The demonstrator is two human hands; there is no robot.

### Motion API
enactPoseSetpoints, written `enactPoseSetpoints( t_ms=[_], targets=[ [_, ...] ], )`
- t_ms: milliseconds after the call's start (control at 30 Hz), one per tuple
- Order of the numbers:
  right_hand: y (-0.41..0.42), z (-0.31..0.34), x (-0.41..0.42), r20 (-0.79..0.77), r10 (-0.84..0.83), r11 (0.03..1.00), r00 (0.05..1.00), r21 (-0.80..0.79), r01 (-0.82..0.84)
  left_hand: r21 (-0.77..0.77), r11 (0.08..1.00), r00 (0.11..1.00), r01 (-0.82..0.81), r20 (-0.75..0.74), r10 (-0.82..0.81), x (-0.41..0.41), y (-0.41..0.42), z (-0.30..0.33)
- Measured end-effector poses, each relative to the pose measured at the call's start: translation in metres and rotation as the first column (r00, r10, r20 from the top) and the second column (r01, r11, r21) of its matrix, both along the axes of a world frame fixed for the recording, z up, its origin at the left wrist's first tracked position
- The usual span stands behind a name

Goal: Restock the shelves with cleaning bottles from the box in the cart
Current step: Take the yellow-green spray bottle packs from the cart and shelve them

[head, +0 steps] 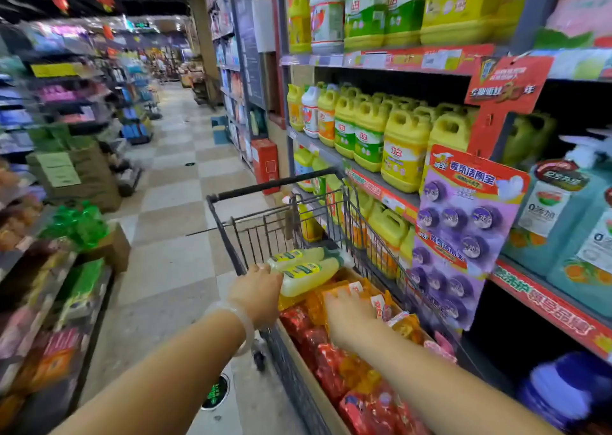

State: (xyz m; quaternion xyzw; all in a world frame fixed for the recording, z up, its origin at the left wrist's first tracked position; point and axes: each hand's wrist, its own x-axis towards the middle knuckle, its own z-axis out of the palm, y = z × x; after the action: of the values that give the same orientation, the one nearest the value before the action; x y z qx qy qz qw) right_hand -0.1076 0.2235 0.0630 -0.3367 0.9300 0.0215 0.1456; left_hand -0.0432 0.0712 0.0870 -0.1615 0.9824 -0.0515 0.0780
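Cleaning bottles (371, 143), yellow jugs with handles, packed in rows on the shelves (381, 186) along the right side of the aisle; bigger jugs on the level above, teal refill packs (556, 216) further right. Purple hanging card of round toilet fresheners (463, 232) clipped to the shelf edge, near right. Wire cart (251, 232) parked just beside the shelves, centre. Cardboard box (298, 352) inside the cart, holding orange and red bottles (334, 365) lying flat. Two pale yellow bottles (308, 269) held over the far end of the box. Left hand (256, 297) gripping those two, fingers curled round their bases; bracelet on the wrist. Right hand (347, 315) down among the orange bottles, fingers blurred, cannot tell whether clamped on one.
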Motion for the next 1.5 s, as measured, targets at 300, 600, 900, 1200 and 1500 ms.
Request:
enactPoseSetpoints(
  t_ms=[300, 600, 900, 1200, 1500],
  targets=[
    [-0.097, -0.085, -0.131, 0.193, -0.338, 0.940, 0.921, 0.014, 0.342, 0.116, 0.970, 0.949, 0.211, 0.212, -0.232, -0.180, -0.118, -0.084],
    [-0.177, -0.156, -0.185, 0.550, -0.687, 0.563, 0.475, -0.010, 0.826, 0.417, 0.906, 0.882, 0.075, 0.395, -0.255, -0.294, -0.209, -0.162],
    [-0.202, -0.174, -0.199, 0.623, -0.753, 0.248, 0.211, -0.028, 0.968, 0.559, 0.819, 0.821, -0.129, 0.524, -0.228, -0.329, -0.226, -0.203],
    [-0.191, -0.180, -0.193, 0.678, -0.728, 0.033, 0.103, -0.116, 0.993, 0.573, 0.802, 0.825, -0.169, 0.528, -0.203, -0.333, -0.224, -0.198],
    [-0.165, -0.150, -0.181, 0.618, -0.738, 0.005, 0.270, -0.395, 0.919, 0.775, 0.577, 0.870, -0.258, 0.446, -0.211, -0.310, -0.212, -0.161]
  ],
)
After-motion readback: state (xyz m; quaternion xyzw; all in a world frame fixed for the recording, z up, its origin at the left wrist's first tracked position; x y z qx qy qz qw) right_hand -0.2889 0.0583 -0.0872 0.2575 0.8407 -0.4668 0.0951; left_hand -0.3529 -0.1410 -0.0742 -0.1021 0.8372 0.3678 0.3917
